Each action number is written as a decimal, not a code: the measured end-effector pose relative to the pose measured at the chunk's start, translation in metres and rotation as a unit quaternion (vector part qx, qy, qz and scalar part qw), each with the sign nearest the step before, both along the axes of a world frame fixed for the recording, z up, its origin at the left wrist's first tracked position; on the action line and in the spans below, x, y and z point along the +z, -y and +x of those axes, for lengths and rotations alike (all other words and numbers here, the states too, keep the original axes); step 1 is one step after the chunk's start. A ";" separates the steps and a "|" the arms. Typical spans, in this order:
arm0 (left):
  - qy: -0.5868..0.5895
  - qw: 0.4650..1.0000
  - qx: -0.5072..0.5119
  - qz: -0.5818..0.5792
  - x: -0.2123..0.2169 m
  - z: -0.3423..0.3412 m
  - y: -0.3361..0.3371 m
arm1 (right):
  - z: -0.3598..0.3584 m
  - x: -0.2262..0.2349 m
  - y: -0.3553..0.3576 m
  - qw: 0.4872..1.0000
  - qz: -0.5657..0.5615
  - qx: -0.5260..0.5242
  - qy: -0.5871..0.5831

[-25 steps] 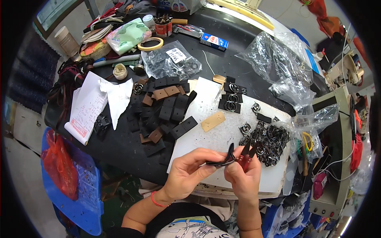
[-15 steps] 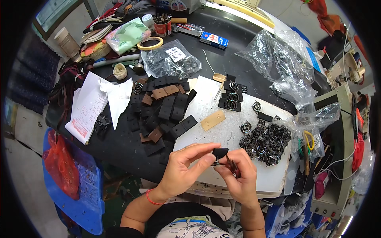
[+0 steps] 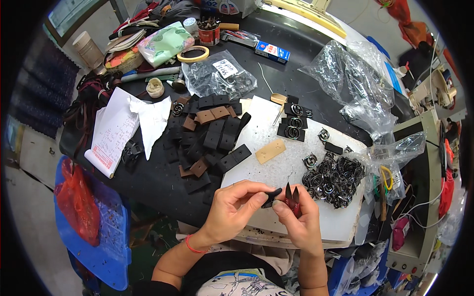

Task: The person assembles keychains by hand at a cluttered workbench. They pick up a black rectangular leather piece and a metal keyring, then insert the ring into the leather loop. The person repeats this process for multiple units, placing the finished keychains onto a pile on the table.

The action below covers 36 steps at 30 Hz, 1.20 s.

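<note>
Above the near part of a white board (image 3: 252,172), my left hand (image 3: 232,207) pinches a small black leather-like piece (image 3: 271,198) between thumb and fingers. Close beside it, my right hand (image 3: 305,222) is closed around small red-handled thread snips (image 3: 293,198). Their two dark blades point up and stand apart. My right thumb tip is beside the black piece; whether it touches cannot be made out. A heap of shiny black metal buckles (image 3: 332,180) lies right of my hands. To the left is a pile of black and brown strap pieces (image 3: 215,134).
A tan piece with holes (image 3: 270,151) lies mid-board. Black pieces with buckles (image 3: 292,129) sit farther back, near an awl-like tool (image 3: 278,116). Clear plastic bags (image 3: 340,74) spread to the right. A paper pad (image 3: 111,140) is at left, beside a blue stool (image 3: 106,217).
The snips have swung upright in my right hand, so their blades now show. In my left fingers the black piece has tilted. The whole view has shifted slightly.
</note>
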<state>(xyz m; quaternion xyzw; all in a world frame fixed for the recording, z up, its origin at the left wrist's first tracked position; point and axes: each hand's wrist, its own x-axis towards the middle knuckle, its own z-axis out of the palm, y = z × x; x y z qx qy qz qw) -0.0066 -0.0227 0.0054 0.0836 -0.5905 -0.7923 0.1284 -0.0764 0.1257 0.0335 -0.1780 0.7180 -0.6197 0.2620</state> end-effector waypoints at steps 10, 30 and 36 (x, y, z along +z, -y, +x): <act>0.009 0.999 -0.042 -0.032 0.011 0.004 0.007 | -0.009 -0.008 0.002 0.998 -0.020 0.000 -0.057; 0.045 0.993 -0.024 0.110 0.008 0.002 0.006 | -0.008 -0.005 0.007 0.999 -0.009 0.040 0.031; 0.057 0.995 -0.051 0.069 0.006 0.007 0.004 | -0.005 -0.009 0.009 0.990 -0.054 -0.002 0.131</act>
